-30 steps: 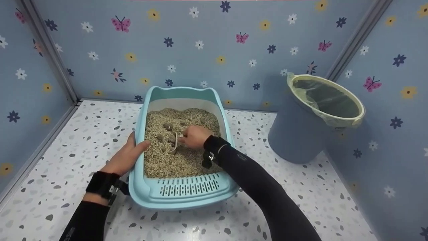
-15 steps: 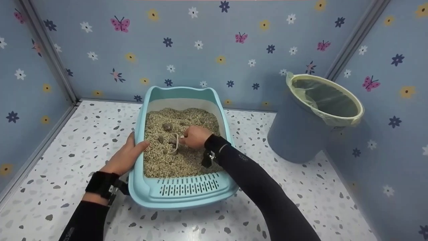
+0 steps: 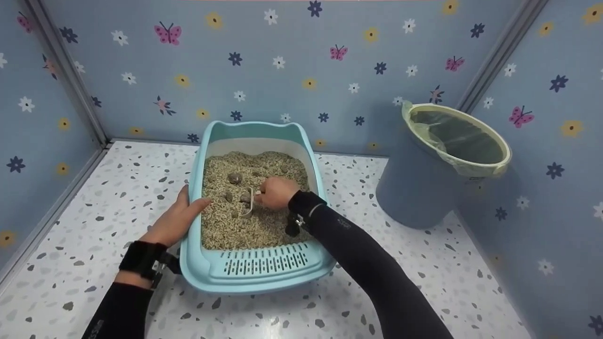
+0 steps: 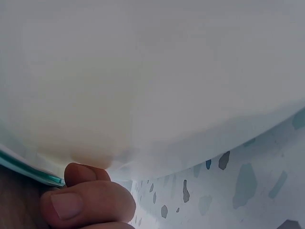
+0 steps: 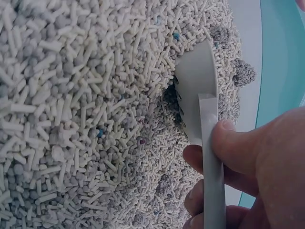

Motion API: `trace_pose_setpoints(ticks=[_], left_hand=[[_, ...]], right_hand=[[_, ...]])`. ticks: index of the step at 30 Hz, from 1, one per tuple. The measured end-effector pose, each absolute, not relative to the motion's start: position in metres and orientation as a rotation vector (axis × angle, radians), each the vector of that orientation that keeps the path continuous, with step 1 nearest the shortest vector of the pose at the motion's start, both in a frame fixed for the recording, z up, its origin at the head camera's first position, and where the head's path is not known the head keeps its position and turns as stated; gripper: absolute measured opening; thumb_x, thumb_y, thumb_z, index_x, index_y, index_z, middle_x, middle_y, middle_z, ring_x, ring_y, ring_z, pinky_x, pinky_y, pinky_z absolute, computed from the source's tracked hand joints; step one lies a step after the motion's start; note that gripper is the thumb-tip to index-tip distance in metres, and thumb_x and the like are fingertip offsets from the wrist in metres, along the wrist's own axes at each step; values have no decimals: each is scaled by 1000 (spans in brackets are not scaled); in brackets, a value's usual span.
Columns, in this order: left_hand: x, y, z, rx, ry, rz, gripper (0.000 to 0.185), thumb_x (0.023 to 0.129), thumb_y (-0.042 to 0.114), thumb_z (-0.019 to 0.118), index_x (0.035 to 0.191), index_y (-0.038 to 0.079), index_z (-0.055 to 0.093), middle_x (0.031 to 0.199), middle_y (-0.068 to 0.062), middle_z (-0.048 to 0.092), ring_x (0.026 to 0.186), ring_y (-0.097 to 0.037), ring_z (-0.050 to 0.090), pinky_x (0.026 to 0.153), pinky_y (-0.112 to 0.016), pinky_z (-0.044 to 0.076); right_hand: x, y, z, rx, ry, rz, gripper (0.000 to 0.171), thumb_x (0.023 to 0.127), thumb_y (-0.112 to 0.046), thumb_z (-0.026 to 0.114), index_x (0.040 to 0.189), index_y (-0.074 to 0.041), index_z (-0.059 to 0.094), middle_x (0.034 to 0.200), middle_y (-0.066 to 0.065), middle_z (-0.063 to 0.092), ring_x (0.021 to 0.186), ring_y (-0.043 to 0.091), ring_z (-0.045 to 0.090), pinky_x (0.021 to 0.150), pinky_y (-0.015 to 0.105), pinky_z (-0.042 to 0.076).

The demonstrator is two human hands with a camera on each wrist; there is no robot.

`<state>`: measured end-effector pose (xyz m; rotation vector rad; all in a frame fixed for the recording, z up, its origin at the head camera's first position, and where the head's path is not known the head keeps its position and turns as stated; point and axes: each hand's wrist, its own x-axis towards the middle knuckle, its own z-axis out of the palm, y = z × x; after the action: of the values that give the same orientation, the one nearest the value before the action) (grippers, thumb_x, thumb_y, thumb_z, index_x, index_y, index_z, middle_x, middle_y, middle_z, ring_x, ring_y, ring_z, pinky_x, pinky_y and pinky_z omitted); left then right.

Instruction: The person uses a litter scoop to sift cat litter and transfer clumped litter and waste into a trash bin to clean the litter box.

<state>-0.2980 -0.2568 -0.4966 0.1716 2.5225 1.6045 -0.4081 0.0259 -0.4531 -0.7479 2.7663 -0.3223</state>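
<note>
In the head view, a light blue litter box (image 3: pixel 264 282) holds beige pellet litter (image 3: pixel 231 233). My left hand (image 3: pixel 175 220) grips its left side, thumb over the rim; in the left wrist view, curled fingers (image 4: pixel 90 200) lie against the white outer wall. My right hand (image 3: pixel 279 193), inside the box, holds a pale litter scoop (image 3: pixel 251 201) by its handle. The right wrist view shows the slotted scoop head (image 5: pixel 196 71) tilted on edge, its lower side in the litter. Dark clumps (image 3: pixel 235 178) lie near it, one clump (image 5: pixel 245 72) close to the wall.
To the right stands a blue-grey bin (image 3: pixel 417 188) lined with a translucent yellowish bag (image 3: pixel 452 134). Blue flower-patterned panels (image 3: pixel 292 70) rise behind and at both sides. The speckled white surface (image 3: pixel 118 188) lies under the box and bin.
The right hand and scoop have shifted slightly right through the litter. A dark clump beyond the scoop shows more fully. My left hand keeps its hold on the box.
</note>
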Motion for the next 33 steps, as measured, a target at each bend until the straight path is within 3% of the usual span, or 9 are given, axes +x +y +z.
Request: trace_pose_setpoints(ticks=[4, 9, 20, 33], left_hand=[[-298, -256, -494, 172, 2527, 1592, 107, 112, 70, 46, 177, 13, -18, 177, -40, 15, 156, -58, 35, 128, -73, 26], [-297, -256, -494, 176, 2532, 1581, 106, 113, 69, 44, 176, 14, -21, 179, -37, 8, 160, -57, 29, 128, -73, 26], [-299, -256, -495, 202, 2515, 1624, 105, 113, 67, 47, 178, 14, -15, 174, -40, 23, 151, -57, 43, 126, -72, 31], [-297, -256, -495, 175, 2522, 1600, 107, 112, 71, 45, 177, 14, -18, 177, -39, 14, 155, -59, 36, 128, -73, 26]], right_hand=[[-411, 29, -452, -741, 2763, -277, 59, 115, -41, 66, 67, -20, 38, 62, -5, 25, 56, 14, 27, 63, 31, 26], [-414, 33, -449, -734, 2741, -207, 58, 114, -43, 65, 67, -20, 39, 62, -5, 27, 57, 14, 30, 63, 32, 28], [-418, 48, -441, -762, 2690, -265, 63, 114, -37, 68, 63, -20, 36, 61, -7, 22, 55, 12, 22, 62, 30, 22], [-422, 55, -438, -732, 2717, -204, 60, 113, -34, 69, 65, -18, 38, 62, -5, 23, 57, 15, 23, 63, 32, 24]])
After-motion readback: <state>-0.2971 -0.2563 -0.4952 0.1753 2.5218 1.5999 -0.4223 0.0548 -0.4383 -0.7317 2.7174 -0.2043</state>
